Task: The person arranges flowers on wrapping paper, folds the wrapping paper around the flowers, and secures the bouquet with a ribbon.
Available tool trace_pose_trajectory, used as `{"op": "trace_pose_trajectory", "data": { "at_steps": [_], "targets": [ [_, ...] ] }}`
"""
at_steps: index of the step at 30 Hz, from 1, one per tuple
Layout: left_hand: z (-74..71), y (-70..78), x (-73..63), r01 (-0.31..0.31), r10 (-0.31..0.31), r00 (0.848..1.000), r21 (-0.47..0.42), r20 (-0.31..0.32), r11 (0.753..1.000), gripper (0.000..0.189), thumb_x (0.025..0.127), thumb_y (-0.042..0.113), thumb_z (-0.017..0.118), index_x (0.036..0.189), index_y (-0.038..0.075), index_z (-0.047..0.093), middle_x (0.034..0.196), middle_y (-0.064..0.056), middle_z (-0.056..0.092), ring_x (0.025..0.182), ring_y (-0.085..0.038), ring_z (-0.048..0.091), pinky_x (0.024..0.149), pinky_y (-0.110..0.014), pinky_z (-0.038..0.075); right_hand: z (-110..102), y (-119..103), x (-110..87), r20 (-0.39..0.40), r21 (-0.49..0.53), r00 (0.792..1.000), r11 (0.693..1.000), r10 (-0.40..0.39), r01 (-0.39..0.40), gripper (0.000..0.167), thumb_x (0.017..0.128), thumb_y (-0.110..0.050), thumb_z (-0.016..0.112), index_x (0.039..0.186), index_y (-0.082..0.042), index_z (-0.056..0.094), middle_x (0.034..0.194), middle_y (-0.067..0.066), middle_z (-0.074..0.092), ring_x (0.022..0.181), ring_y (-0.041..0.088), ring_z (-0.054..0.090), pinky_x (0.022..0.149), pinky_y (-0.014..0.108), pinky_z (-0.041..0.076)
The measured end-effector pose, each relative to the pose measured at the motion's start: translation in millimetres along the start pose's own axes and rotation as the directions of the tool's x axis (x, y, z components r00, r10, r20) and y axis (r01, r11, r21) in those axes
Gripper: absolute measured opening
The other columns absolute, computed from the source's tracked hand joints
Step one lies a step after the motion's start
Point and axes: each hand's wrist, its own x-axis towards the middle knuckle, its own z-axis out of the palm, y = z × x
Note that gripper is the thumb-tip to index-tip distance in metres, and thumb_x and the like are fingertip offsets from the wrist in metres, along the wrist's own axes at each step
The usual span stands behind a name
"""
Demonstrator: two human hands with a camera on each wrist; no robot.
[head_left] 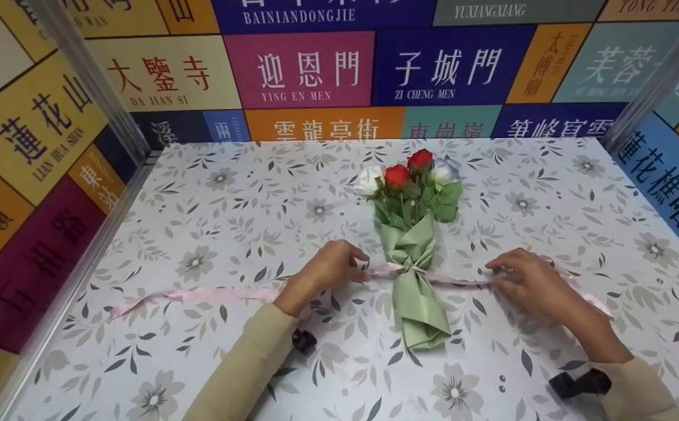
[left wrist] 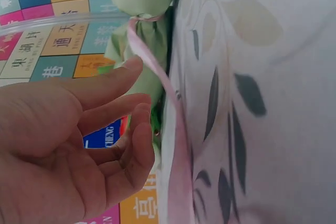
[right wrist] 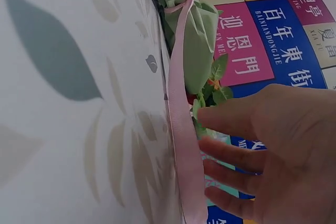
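A bouquet wrapped in green paper (head_left: 418,310) lies on the table, its red roses (head_left: 397,175) and white blooms (head_left: 369,181) pointing away from me. A pink ribbon (head_left: 211,294) is tied round the middle of the paper, with one tail running out to each side. My left hand (head_left: 332,268) is beside the left tail; in the left wrist view its thumb and fingers stand apart, with the ribbon (left wrist: 181,182) passing beyond them. On the other side, my right hand (head_left: 529,283) has loosely bent, spread fingers next to the right tail (right wrist: 184,124), fingertips close to its edge.
The table is covered with a white leaf-and-flower print (head_left: 199,260). Panels of coloured signs (head_left: 298,70) stand behind it and along both sides, with clear corner posts (head_left: 100,88) at the back. A black wrist strap (head_left: 580,383) sits on the right sleeve.
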Motion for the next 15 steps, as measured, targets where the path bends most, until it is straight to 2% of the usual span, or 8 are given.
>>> {"op": "trace_pose_trajectory", "data": {
  "at_steps": [3, 7, 11, 15],
  "targets": [
    [5.8, -0.5, 6.1, 0.014, -0.015, 1.0, 0.019, 0.006, 1.0, 0.034, 0.08, 0.012, 0.083, 0.112, 0.005, 0.076, 0.103, -0.012, 0.078, 0.09, -0.024, 0.072, 0.075, -0.027, 0.056, 1.1, 2.6, 1.1, 0.075, 0.0, 0.997, 1.0, 0.01, -0.011, 0.031, 0.086, -0.009, 0.076, 0.116, -0.004, 0.071, 0.111, 0.016, 0.064, 0.094, 0.03, 0.065, 0.079, 0.031, 0.052],
    [11.3, -2.4, 10.2, 0.013, -0.012, 0.999, 0.023, -0.034, 1.0, 0.021, 0.078, 0.01, 0.085, 0.098, 0.007, 0.08, 0.095, -0.008, 0.079, 0.076, -0.015, 0.067, 0.063, -0.02, 0.05, 2.1, 3.2, 2.8, 0.1, -0.01, 0.995, 1.0, 0.026, -0.025, 0.029, 0.085, -0.01, 0.076, 0.113, -0.005, 0.073, 0.102, 0.012, 0.063, 0.087, 0.019, 0.061, 0.071, 0.023, 0.048],
    [14.0, -2.5, 11.5, -0.019, 0.018, 0.997, -0.015, -0.076, 1.0, 0.005, 0.083, 0.009, 0.079, 0.087, 0.005, 0.08, 0.084, -0.009, 0.078, 0.064, -0.008, 0.061, 0.057, -0.015, 0.045, 2.0, 2.6, 4.0, 0.12, 0.008, 0.992, 0.999, 0.05, -0.051, 0.026, 0.085, -0.009, 0.076, 0.11, -0.005, 0.074, 0.093, 0.007, 0.068, 0.078, 0.01, 0.06, 0.065, 0.021, 0.048],
    [13.5, 1.4, 11.0, -0.048, 0.039, 0.993, -0.073, -0.114, 0.996, 0.01, 0.09, 0.011, 0.073, 0.088, 0.003, 0.077, 0.083, -0.01, 0.076, 0.063, -0.006, 0.058, 0.057, -0.015, 0.046, 2.6, 3.6, 3.9, 0.121, 0.003, 0.991, 0.998, 0.062, -0.063, 0.019, 0.085, -0.008, 0.076, 0.104, -0.007, 0.074, 0.084, 0.003, 0.074, 0.071, 0.006, 0.061, 0.062, 0.021, 0.048]
  ]
}}
